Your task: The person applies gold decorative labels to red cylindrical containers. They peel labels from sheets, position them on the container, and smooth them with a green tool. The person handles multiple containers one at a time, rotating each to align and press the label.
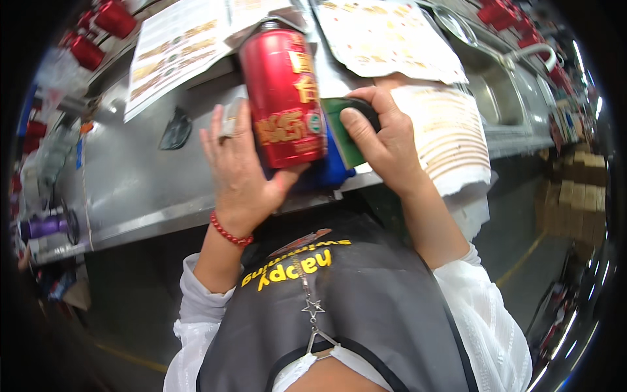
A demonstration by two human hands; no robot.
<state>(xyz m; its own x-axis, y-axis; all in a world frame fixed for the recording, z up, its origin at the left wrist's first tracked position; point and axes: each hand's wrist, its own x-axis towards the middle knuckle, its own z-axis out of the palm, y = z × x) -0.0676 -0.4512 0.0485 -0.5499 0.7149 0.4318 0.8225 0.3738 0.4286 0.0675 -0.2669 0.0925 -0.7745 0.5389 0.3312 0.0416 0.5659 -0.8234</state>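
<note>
A shiny red metal bottle (281,91) with gold lettering lies at the middle of the bench, its bare metal neck pointing away from me. My left hand (245,160) cups the bottle's lower left: the thumb lies against its base, and the fingers, pale tape around one, reach along its side. In my right hand (392,140) is a green scraper (347,134) with a black grip, held between thumb and fingers. The scraper's edge is close to the bottle's right side; whether they touch I cannot tell. Something blue (326,173) shows beneath the bottle.
Printed sheets (176,52) lie at the back left, with a sheet of decals (392,39) at the back right and another sheet (444,137) below it. A dark scrap (175,130) rests on the steel bench (124,170). Beyond is a sink (493,91). More red bottles (114,18) stand behind.
</note>
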